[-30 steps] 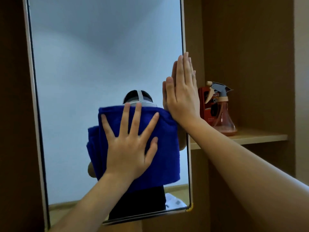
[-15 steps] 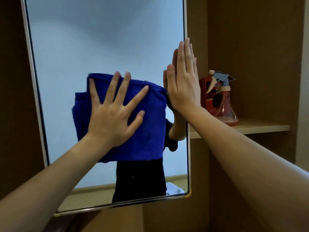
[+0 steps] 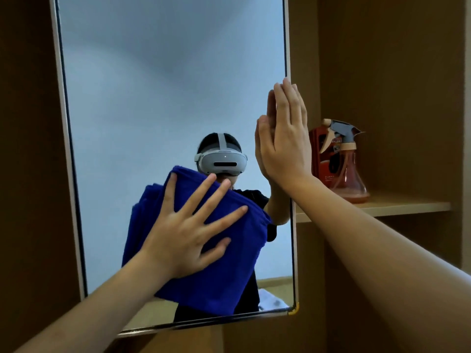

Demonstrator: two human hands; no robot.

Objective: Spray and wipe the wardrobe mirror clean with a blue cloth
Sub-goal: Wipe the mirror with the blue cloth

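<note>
Wardrobe mirror fills frame centre. Blue cloth at 6 o'clock on glass, left hand pressing it flat, fingers splayed. Right hand flat, fingers straight, against mirror edge at 3 o'clock. Spray bottle upright on shelf, 3 o'clock.

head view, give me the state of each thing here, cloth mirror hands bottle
blue cloth: folded, pressed flat on the glass
mirror: upright in its frame
left hand: fingers spread, pressing the cloth
right hand: flat, fingers straight, against the mirror's right edge
spray bottle: upright on the shelf, untouched
</note>
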